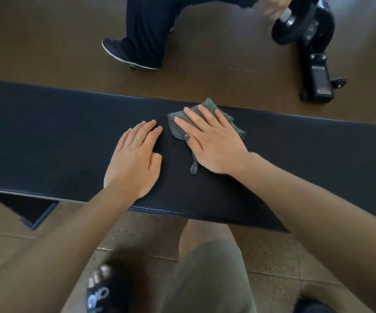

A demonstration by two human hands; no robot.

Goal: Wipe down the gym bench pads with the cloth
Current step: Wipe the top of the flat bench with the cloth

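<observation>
While the left hand (pixel 135 159) is lying flat, fingers straight, just left of the cloth (pixel 207 105), bracing on the surface (pixel 47 136), the right hand (pixel 211 141) is pressing flat on the cloth, no grip closing; wiping seems underway, and the next stroke needs steady downward pressure.

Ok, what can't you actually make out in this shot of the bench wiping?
- Grey-green woven cloth: its middle, under the flat right hand, head view.
- Long black padded bench top: both ends, cut by the frame edges.
- Second person in dark trousers: upper body, cut by the top edge.
- Black wheeled gym machine: top cut off, hand there blurred.
</observation>
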